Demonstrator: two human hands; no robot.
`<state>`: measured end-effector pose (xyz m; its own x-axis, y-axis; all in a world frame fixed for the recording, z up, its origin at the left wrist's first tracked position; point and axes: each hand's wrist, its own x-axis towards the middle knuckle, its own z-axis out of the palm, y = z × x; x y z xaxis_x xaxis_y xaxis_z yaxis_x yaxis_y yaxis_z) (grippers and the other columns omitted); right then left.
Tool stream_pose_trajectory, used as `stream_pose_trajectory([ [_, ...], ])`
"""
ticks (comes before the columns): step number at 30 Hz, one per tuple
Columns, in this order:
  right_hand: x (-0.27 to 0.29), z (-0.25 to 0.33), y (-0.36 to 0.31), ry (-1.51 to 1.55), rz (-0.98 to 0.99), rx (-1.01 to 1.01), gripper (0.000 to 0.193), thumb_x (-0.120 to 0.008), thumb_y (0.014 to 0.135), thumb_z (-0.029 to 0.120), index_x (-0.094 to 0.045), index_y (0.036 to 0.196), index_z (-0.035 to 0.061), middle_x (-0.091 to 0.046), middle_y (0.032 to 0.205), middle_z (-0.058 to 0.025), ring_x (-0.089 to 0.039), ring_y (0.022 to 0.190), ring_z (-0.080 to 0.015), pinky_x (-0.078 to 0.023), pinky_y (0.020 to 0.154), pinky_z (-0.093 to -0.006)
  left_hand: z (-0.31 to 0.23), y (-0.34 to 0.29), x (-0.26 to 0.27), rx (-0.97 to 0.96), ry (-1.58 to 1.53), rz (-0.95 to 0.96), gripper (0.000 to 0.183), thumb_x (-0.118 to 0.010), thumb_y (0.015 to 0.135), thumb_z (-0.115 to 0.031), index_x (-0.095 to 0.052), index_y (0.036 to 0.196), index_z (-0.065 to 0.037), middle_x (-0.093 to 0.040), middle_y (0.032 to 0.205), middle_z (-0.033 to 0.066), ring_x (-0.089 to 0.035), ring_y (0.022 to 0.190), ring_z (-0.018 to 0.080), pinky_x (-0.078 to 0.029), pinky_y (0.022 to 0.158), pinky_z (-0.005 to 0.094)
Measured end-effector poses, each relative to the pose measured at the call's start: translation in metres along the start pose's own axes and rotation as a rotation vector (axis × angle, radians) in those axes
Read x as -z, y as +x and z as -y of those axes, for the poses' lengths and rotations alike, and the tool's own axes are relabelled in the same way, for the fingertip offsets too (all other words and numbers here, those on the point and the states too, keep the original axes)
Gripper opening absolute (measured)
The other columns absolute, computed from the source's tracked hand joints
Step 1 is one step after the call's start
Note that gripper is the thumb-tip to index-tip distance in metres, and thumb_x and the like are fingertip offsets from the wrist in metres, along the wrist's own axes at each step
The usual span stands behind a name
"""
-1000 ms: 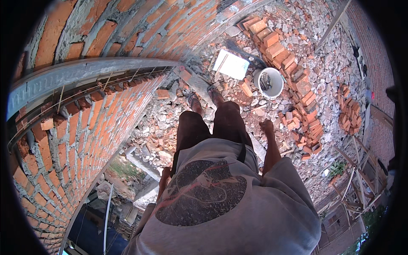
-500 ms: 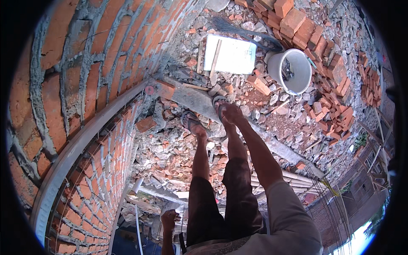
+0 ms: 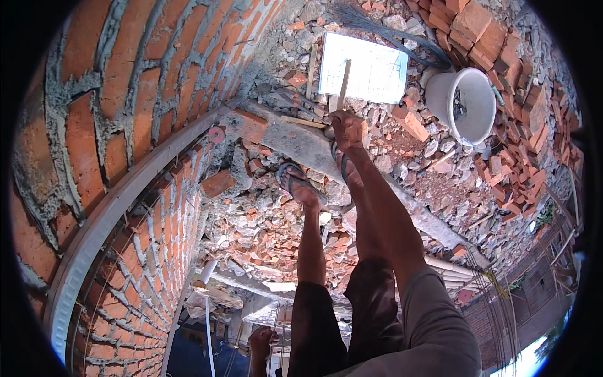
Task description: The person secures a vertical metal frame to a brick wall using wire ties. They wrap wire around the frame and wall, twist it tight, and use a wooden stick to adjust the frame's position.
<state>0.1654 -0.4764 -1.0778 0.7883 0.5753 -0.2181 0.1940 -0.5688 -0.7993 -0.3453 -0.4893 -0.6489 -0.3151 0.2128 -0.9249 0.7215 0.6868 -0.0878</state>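
1. Right hand (image 3: 347, 131) is down at the near end of a wooden stick (image 3: 345, 83); can't tell if the fingers are actually clamped on it (they're bunched up right there, though).
2. That stick runs up and away from the grip, over a white drawing sheet (image 3: 380, 66).
3. Just right of the grip: loose orange brick (image 3: 409, 124), then a pale bucket (image 3: 441, 97).
4. Left hand (image 3: 262, 341)'s well below the grip, fingers curled in, beside the dark shorts (image 3: 317, 333).
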Motion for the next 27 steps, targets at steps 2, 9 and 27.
stream_pose_trajectory([
  [2, 0.054, 0.048, -0.038, 0.052, 0.03, -0.032, 0.019, -0.049, 0.095, 0.016, -0.063, 0.093, 0.0041, -0.061, 0.079, -0.0171, -0.059, 0.081, -0.0347, -0.047, 0.073, -0.0424, -0.051, -0.012, -0.023, -0.204, 0.057, 0.002, 0.028, -0.062, 0.09, -0.018, -0.063, 0.103, 0.007, -0.07, 0.082, 0.0157, -0.07, 0.068, 0.0217, -0.058, 0.06, 0.0321],
  [9, 0.286, 0.295, -0.093, -0.269, 0.659, 0.04, 0.032, -0.056, 0.084, 0.009, -0.05, 0.114, 0.0007, -0.066, 0.079, -0.0247, -0.066, 0.078, -0.0426, -0.051, 0.07, -0.0523, -0.242, -0.191, -0.058, -1.24, 0.772, -0.41, 0.03, -0.068, 0.081, -0.021, -0.065, 0.105, -0.003, -0.066, 0.106, 0.0143, -0.062, 0.101, 0.0313, -0.05, 0.089, 0.0414],
  [27, 0.457, 0.721, -0.096, 0.392, 0.889, 0.47, 0.034, -0.062, 0.096, 0.017, -0.057, 0.119, -0.0076, -0.07, 0.093, -0.0164, -0.067, 0.075, -0.0156, -0.054, 0.067, -0.0285, -0.228, -0.538, 0.223, -1.688, 0.222, -1.94, 0.05, -0.064, 0.074, 0.006, -0.057, 0.124, 0.0, -0.06, 0.088, 0.0134, -0.058, 0.076, 0.0294, -0.046, 0.063, 0.0411],
])
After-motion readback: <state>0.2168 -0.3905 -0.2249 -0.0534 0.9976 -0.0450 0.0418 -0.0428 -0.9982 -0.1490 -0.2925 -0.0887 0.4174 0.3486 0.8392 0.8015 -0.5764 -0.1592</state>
